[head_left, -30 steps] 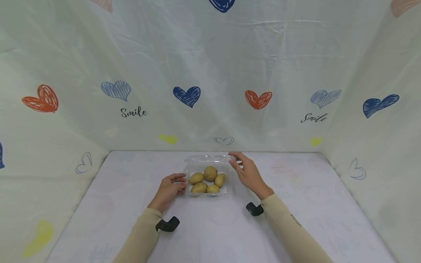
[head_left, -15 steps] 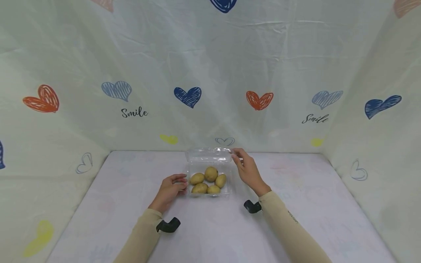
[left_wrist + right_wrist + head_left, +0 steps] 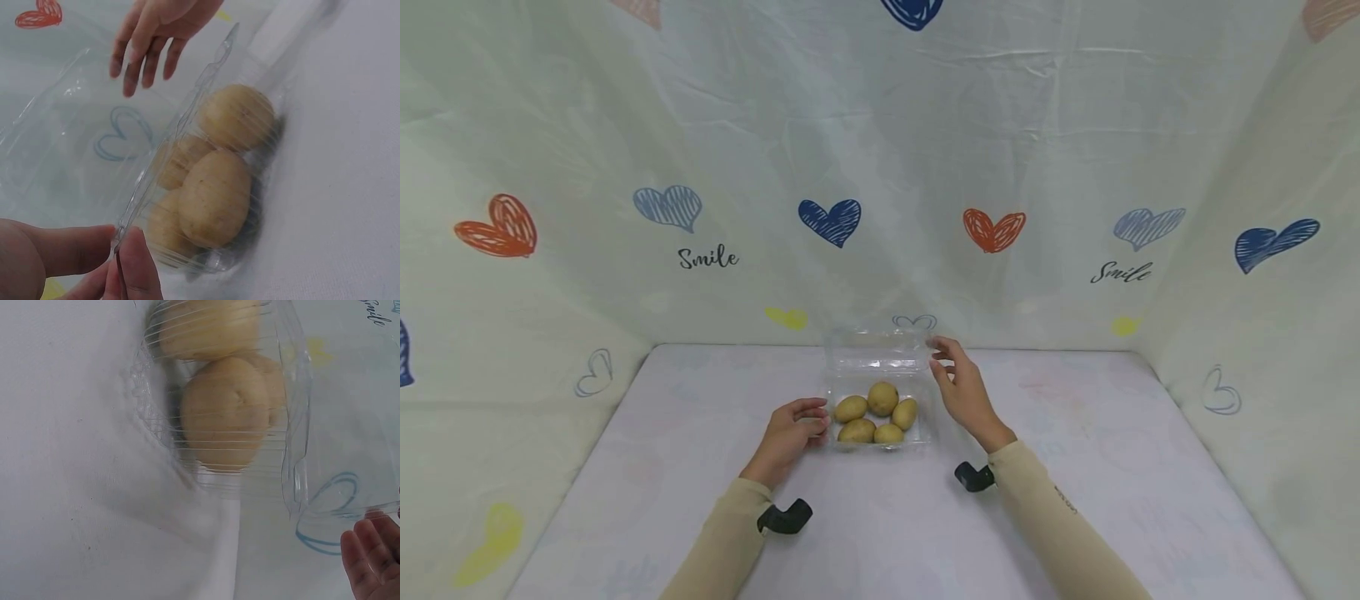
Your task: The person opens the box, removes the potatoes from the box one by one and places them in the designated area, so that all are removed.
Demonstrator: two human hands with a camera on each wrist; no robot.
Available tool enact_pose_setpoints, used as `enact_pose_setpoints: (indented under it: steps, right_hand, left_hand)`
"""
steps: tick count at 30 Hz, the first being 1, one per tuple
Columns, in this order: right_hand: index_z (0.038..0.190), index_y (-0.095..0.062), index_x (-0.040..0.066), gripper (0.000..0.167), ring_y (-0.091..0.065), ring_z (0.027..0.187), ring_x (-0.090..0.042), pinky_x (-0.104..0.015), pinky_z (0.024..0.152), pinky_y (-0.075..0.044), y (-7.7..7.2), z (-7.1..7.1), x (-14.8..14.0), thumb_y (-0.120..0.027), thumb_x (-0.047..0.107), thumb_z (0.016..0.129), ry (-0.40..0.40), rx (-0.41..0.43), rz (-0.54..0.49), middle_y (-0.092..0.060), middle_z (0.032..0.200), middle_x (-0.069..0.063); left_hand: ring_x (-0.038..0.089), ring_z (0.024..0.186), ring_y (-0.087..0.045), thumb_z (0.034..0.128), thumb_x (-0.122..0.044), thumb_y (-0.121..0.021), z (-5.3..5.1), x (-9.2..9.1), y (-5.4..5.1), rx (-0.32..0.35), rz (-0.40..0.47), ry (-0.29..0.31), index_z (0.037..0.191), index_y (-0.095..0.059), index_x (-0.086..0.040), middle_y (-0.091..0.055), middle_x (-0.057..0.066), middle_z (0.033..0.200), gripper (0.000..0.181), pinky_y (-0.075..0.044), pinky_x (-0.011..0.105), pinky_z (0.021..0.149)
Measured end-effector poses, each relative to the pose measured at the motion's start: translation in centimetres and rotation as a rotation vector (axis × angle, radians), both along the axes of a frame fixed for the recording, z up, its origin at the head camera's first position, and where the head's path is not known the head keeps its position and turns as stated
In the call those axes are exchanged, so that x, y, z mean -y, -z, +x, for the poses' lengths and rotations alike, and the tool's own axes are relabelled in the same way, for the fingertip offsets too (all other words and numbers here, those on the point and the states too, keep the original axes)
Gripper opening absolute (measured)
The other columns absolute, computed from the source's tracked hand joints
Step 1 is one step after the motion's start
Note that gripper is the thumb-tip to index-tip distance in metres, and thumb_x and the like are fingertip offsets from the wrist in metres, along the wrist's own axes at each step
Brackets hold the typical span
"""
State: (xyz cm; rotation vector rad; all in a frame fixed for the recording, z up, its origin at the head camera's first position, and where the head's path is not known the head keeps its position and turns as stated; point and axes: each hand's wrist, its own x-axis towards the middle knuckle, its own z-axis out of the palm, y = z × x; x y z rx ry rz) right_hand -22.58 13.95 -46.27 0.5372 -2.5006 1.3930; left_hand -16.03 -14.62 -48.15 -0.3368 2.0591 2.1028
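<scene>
A clear plastic container [image 3: 925,429] stands on the table with its lid [image 3: 880,350] raised at the back. Inside lie several yellow-brown potatoes [image 3: 883,399]. My left hand [image 3: 786,437] is at the container's left side; in the left wrist view, the thumb and fingers [image 3: 134,262] pinch its clear rim [image 3: 178,134]. My right hand [image 3: 966,396] is at the lid's right edge, its fingers loosely bent and apart. In the right wrist view, its fingertips [image 3: 369,540] are beside the lid's edge; whether they touch it is unclear.
A white table [image 3: 880,542] spreads around the container. Behind it and at both sides hangs a pale sheet [image 3: 895,150] printed with hearts and words. A black curved piece is attached at each sleeve, the left one [image 3: 786,517] and the right one [image 3: 974,477].
The lid has swung up and back from nearly flat over the container's rear. My right hand has risen slightly with it and its fingers have loosened. The left hand has stayed in place.
</scene>
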Motion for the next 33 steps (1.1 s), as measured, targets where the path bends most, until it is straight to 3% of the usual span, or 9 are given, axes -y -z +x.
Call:
enact_pose_setpoints:
  steps: [11, 33]
  right_hand:
    - [0.152, -0.043, -0.005, 0.047, -0.059, 0.132, -0.041, -0.055, 0.105, -0.053, 0.36, 0.11, 0.06, -0.055, -0.004, 0.106, -0.015, -0.024, -0.004, -0.054, 0.151, -0.024]
    - [0.16, -0.034, -0.003, 0.058, -0.053, 0.14, -0.042, -0.053, 0.111, -0.05, 0.47, -0.34, 0.26, -0.056, -0.005, 0.105, -0.032, 0.005, -0.017, -0.047, 0.158, -0.023]
  left_hand:
    - [0.012, 0.083, -0.061, 0.0991, 0.009, -0.063, 0.11, -0.06, -0.04, 0.005, -0.015, -0.003, 0.136, -0.058, 0.012, -0.063, 0.011, 0.107, 0.037, -0.058, 0.022, 0.071]
    - [0.013, 0.084, -0.061, 0.0998, 0.005, -0.066, 0.05, -0.08, 0.11, 0.006, -0.035, -0.01, 0.137, -0.059, 0.01, -0.062, 0.013, 0.112, 0.038, -0.058, 0.022, 0.071]
